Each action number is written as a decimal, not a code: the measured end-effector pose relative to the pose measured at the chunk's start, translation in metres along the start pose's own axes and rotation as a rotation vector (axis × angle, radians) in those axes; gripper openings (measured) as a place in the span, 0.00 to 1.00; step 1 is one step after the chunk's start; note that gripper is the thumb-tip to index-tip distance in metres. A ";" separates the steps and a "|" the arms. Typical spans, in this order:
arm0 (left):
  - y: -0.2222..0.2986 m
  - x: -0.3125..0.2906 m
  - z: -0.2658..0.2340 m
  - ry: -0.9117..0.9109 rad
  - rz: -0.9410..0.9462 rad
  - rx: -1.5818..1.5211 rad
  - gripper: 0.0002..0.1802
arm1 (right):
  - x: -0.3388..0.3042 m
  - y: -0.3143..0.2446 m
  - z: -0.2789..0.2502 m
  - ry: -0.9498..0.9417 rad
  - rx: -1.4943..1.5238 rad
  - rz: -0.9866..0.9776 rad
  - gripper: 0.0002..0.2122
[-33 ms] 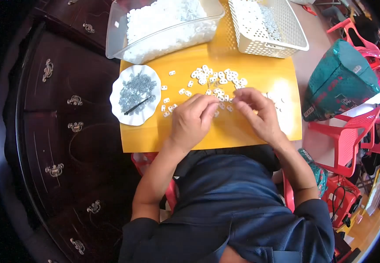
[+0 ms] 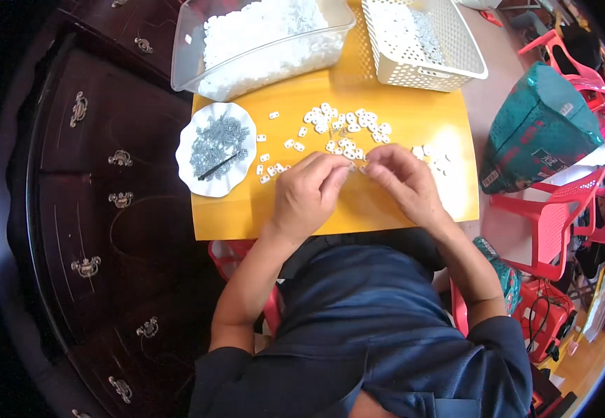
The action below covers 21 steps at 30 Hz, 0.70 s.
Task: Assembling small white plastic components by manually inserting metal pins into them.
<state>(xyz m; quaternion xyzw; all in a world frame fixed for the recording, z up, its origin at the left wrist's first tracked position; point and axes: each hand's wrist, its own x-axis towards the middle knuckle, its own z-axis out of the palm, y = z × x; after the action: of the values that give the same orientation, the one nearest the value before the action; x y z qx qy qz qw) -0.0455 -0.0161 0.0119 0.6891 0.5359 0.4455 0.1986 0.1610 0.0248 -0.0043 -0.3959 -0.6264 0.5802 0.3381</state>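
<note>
Dark drawers stand off the left edge of a yellow table, and one green bag stands off its right. One clear tub sits at the far left corner, one basket at the far right, and one white plate by the left edge, bearing uncountable grey pieces and one black stick, slanting from near left to far right. White pieces, several dozen, too crowded to count exactly, lie mid-table, about eight of them beside the plate; their long axes vary, the farthest of those eight lying roughly left to right. Two hands hover just apart near the front edge: the left hand pinches thumb against forefinger, the right hand is half curled, fingertips leftward; whether either grips a piece, I cannot tell.
</note>
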 end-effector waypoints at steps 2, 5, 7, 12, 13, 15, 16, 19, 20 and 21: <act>0.013 -0.012 0.000 0.020 0.036 -0.023 0.04 | -0.012 0.004 0.009 -0.151 0.321 0.111 0.08; 0.023 -0.034 0.004 0.016 0.080 -0.020 0.03 | -0.030 -0.002 0.016 -0.262 0.381 0.267 0.09; 0.027 -0.045 0.006 0.024 0.088 -0.022 0.03 | -0.039 0.001 0.019 -0.262 0.430 0.266 0.09; 0.035 -0.070 0.009 0.078 0.050 -0.149 0.04 | -0.056 0.005 0.026 -0.290 0.480 0.237 0.09; 0.037 -0.072 0.010 0.095 0.069 -0.147 0.04 | -0.056 0.006 0.027 -0.279 0.469 0.198 0.09; 0.042 -0.078 0.013 0.084 -0.041 -0.265 0.04 | -0.058 0.008 0.027 -0.242 0.454 0.166 0.08; 0.038 -0.079 0.014 0.081 -0.047 -0.284 0.05 | -0.057 0.009 0.026 -0.247 0.435 0.168 0.08; 0.029 -0.080 0.019 0.090 -0.057 -0.347 0.04 | -0.058 0.006 0.025 -0.260 0.401 0.150 0.08; 0.028 -0.079 0.019 0.083 -0.053 -0.331 0.04 | -0.058 0.006 0.025 -0.268 0.368 0.136 0.09; 0.026 -0.080 0.020 0.076 -0.050 -0.315 0.04 | -0.056 0.008 0.024 -0.277 0.336 0.124 0.09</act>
<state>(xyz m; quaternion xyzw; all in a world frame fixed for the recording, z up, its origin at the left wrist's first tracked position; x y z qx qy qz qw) -0.0172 -0.0939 -0.0111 0.6184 0.4836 0.5447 0.2948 0.1665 -0.0362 -0.0124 -0.2883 -0.5358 0.7449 0.2739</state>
